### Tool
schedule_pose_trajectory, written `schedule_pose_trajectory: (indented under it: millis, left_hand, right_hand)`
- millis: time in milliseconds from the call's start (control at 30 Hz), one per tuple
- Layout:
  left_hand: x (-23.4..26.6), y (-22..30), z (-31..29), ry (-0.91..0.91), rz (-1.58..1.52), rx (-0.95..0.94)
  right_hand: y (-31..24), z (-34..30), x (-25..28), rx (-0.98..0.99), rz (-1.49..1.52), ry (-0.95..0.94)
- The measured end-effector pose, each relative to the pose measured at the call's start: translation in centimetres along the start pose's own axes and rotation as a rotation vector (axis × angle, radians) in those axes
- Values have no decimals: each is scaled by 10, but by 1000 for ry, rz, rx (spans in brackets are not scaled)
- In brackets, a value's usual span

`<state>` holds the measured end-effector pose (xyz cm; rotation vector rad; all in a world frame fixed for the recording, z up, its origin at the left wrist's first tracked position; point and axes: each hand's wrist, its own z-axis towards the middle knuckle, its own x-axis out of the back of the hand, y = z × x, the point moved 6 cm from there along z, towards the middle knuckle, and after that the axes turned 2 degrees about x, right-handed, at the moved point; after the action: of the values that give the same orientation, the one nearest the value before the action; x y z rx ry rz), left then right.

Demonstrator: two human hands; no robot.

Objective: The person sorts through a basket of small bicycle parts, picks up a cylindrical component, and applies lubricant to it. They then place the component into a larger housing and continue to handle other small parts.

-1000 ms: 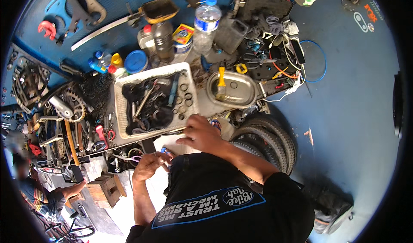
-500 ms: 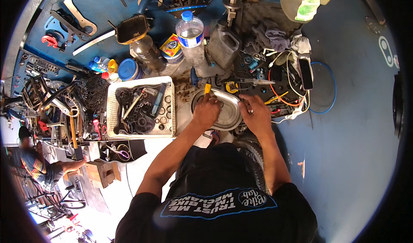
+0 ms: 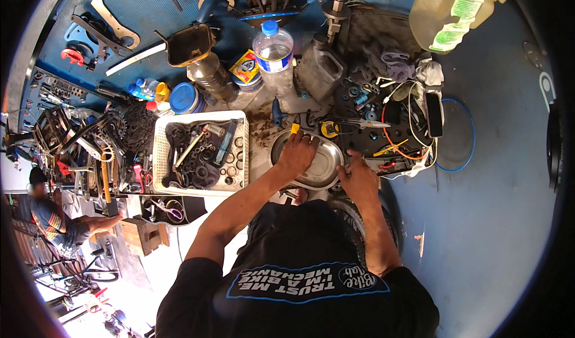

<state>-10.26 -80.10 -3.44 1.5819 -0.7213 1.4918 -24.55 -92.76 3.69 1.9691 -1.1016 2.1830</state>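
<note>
An oval metal tray (image 3: 328, 156) lies on the bench in front of me. My left hand (image 3: 298, 156) is over its left part, fingers bent and closed round a tool with a yellow handle (image 3: 295, 128). The handle's end sticks out beyond the fingers; the rest of the tool is hidden under the hand. By the tray's right rim is my right hand (image 3: 361, 176), its thumb and forefinger apart, with nothing visible between them. A yellow-and-black round tool (image 3: 329, 129) and pliers (image 3: 370, 123) lie just behind the tray.
To the left stands a white plastic basket (image 3: 157, 158) of greasy small parts. Along the back are a clear bottle (image 3: 275, 77), a dark jug (image 3: 320, 68) and a funnel on a bottle (image 3: 188, 44). Cables and a phone (image 3: 434, 115) lie right. A person (image 3: 57, 218) is at far left.
The view has shifted, moving the whole scene slightly right and down. My left hand has slid a little right over the tray. My right hand has moved slightly away from the tray's rim.
</note>
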Motion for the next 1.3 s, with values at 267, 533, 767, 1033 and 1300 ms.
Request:
schedule_pose_trajectory:
  millis: [267,533,767,1033,1300]
  left_hand:
    - [68,-46,-61,176,-446,364]
    - [28,-69,-104,69,-954,682]
    - [25,-63,-105,159,-1204,777]
    - [2,-66,-103,226,-1412,851]
    - [-21,-67,-108,293,-1585,916]
  right_hand:
    - [-26,45,-64,-19,24,-104]
    - [-78,84,-128,-47,86,-394]
    - [-62,88,-101,-4,282,-309]
    - [-46,88,-97,32,691,-332]
    - [-73,81,-78,533,536,-126]
